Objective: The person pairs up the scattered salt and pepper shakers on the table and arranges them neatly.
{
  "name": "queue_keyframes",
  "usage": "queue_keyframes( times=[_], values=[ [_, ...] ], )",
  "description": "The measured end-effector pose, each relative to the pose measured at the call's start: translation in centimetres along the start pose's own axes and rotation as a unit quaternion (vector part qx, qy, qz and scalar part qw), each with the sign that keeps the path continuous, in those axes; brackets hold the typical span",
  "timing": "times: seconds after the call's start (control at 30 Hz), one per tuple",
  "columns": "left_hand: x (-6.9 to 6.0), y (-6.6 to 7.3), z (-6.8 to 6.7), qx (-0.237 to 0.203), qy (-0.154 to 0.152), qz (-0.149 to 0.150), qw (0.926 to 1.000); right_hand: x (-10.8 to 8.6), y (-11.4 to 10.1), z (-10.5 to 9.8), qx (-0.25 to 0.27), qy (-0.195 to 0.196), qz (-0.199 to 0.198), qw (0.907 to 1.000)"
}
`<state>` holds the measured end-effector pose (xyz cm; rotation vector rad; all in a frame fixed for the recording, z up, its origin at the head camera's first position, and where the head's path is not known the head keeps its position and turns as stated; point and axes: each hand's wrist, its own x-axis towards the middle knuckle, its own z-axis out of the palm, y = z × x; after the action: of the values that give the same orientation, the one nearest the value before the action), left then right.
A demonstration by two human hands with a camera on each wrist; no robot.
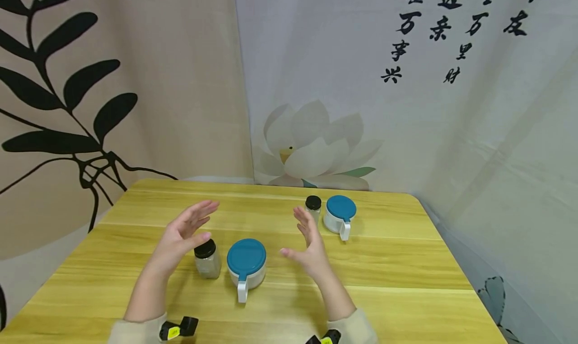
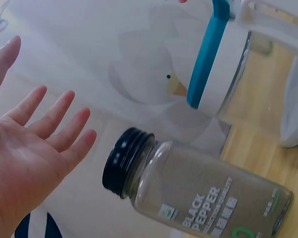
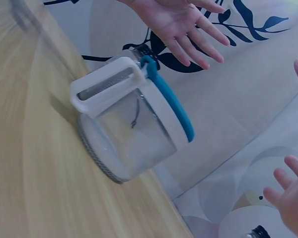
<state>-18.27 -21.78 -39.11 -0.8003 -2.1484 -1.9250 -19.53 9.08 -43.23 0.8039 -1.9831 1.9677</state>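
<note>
Left hand (image 1: 181,235) and right hand (image 1: 314,252), empty, thumbs apart from fingers, flank the pepper bottle (image 1: 208,267) and blue-lidded jar (image 1: 246,256), well in from the worktop's (image 1: 397,269) back edge; low grips should hold steadiest.

Right edge: yellow wood-grain surface (image 1: 406,284) bare, passable.
Left of centre: squarish clear black-capped bottle (image 1: 208,265), round clear blue-lidded jar (image 1: 247,264) obstruct; narrow gap between.
Far edge: second black-capped bottle (image 1: 313,203), second blue-lidded jar (image 1: 340,213) block, just apart.

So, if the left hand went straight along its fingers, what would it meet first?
The left hand would probably meet the flower curtain beyond the table; that line looks otherwise free, though depth is unclear.
</note>
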Motion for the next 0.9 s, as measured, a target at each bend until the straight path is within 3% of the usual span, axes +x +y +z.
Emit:
queue_keyframes(
  times=[0.7, 0.9],
  values=[
    [0.7, 0.8, 3.2, 0.044, 0.028, -0.011, 0.9986, 0.3, -0.8, -3.1, -0.019, 0.027, -0.018, 0.9993],
    [0.8, 0.7, 3.8, 0.046, 0.038, -0.017, 0.998, 0.5, -2.6, -3.6, -0.009, 0.041, -0.016, 0.999]
  ],
)
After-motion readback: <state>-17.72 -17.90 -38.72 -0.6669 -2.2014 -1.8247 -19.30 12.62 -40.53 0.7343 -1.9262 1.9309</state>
